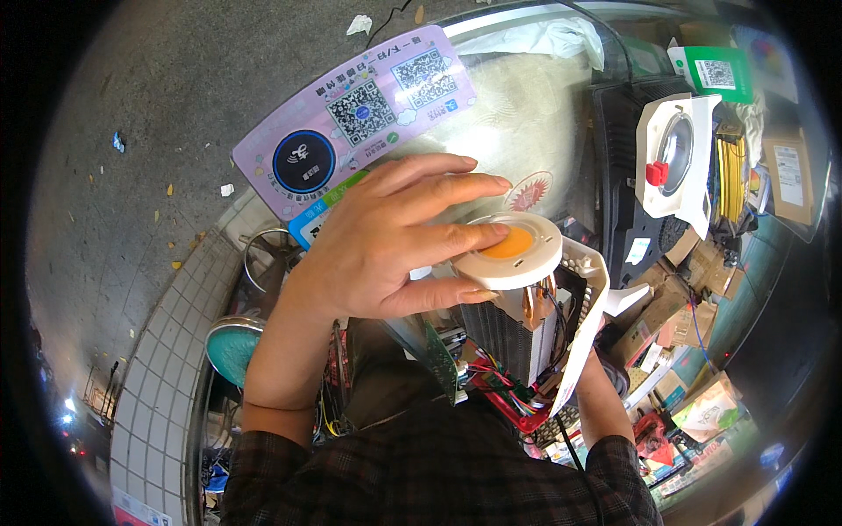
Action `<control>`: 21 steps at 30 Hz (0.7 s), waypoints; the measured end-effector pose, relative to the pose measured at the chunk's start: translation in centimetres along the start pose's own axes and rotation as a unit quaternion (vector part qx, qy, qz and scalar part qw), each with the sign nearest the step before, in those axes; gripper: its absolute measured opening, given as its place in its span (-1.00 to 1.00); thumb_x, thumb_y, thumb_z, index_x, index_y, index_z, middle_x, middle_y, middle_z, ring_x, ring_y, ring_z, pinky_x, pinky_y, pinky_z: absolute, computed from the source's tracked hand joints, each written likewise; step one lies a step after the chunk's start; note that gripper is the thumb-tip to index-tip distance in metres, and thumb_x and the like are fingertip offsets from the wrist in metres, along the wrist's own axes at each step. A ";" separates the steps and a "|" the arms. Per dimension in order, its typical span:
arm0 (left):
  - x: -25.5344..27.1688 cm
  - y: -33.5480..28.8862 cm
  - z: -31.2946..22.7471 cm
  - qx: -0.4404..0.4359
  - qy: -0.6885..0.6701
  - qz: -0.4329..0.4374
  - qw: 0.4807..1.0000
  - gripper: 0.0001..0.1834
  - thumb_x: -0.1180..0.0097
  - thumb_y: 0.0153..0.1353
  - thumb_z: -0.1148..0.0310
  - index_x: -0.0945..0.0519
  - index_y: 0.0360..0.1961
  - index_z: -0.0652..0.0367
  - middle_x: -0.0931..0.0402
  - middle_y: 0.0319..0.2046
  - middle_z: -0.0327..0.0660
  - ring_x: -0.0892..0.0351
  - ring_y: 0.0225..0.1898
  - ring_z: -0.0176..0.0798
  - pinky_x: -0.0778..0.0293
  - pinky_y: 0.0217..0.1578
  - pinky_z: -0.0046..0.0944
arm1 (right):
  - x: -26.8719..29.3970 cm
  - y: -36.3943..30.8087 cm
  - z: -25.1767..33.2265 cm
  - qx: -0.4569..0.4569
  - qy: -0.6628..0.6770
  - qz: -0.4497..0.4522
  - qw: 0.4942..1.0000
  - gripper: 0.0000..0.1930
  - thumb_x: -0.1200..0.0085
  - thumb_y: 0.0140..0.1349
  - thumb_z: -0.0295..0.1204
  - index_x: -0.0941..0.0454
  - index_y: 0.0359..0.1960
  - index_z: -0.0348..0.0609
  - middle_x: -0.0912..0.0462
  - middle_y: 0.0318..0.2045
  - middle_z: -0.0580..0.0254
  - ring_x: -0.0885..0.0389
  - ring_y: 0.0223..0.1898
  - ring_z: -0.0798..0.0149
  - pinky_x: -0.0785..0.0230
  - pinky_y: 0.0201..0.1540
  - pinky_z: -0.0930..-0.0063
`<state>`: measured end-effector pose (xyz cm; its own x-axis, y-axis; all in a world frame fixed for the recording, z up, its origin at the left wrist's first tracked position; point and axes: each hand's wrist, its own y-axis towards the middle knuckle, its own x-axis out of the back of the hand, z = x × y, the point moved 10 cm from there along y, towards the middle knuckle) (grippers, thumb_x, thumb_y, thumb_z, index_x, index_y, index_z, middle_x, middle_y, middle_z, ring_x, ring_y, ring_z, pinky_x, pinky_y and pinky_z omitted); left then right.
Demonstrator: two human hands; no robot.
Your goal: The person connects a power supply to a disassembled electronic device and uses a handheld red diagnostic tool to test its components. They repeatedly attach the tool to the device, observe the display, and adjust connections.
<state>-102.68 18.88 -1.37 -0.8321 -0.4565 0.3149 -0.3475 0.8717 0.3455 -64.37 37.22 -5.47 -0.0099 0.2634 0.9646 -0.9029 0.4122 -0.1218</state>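
Observation:
My left hand (395,237) reaches over a round LED module (531,267), a white disc with a yellow-orange centre. The index fingertip lies on the yellow part and the thumb is under the near rim, while the other fingers stretch out beyond it. Below the disc are copper pipes and a dark finned heat sink (495,337). Beside it stands a curved white housing panel (588,337). My right forearm (601,403) goes up behind this panel, which hides the hand and its fingers. A green circuit board (438,359) and coloured wires (500,386) sit close to my body.
A purple sign (351,118) with square codes lies on the glass counter (526,105). To the right, a white cover with a round lens (671,158) rests by a black device (618,158). A teal round stool (235,351) is at left; cardboard boxes (649,324) crowd the right.

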 end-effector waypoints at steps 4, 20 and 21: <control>-0.2 -0.3 0.2 -0.013 0.014 -0.003 1.000 -0.45 -0.38 0.19 -0.14 -0.83 0.02 0.03 -0.67 0.23 -0.19 -0.58 0.28 0.08 -0.55 0.19 0.03 | 0.2 0.1 0.1 -0.004 -0.039 -0.003 0.999 -0.54 -0.22 0.27 -0.51 -0.56 0.22 -0.29 -0.71 -0.25 0.01 -0.71 -0.36 -0.10 -0.53 -0.27 0.04; -0.2 -0.8 -0.3 -0.069 0.017 -0.044 0.997 -0.65 -0.35 0.35 0.12 -0.82 -0.03 0.16 -0.73 0.08 -0.12 -0.65 0.14 0.04 -0.58 0.11 -0.06 | 0.2 0.5 -0.7 -0.009 0.057 -0.078 0.995 -0.73 -0.26 0.24 -0.58 -0.53 -0.05 -0.14 -0.59 -0.38 0.08 -0.63 -0.40 -0.02 -0.47 -0.33 0.12; -0.2 -1.0 -0.1 -0.057 0.012 -0.042 0.997 -0.65 -0.33 0.38 0.13 -0.83 -0.03 0.17 -0.73 0.08 -0.12 -0.65 0.16 0.03 -0.55 0.14 -0.07 | 0.7 0.7 -0.1 -0.007 0.046 -0.091 0.995 -0.75 -0.19 0.24 -0.65 -0.54 -0.07 -0.15 -0.52 -0.42 0.09 -0.59 -0.44 -0.01 -0.43 -0.37 0.14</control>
<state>-102.11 18.14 -1.70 -0.7913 -0.5321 0.3012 -0.3628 0.8051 0.4693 -64.99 37.78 -4.93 0.1935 0.2606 0.9459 -0.8796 0.4731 0.0497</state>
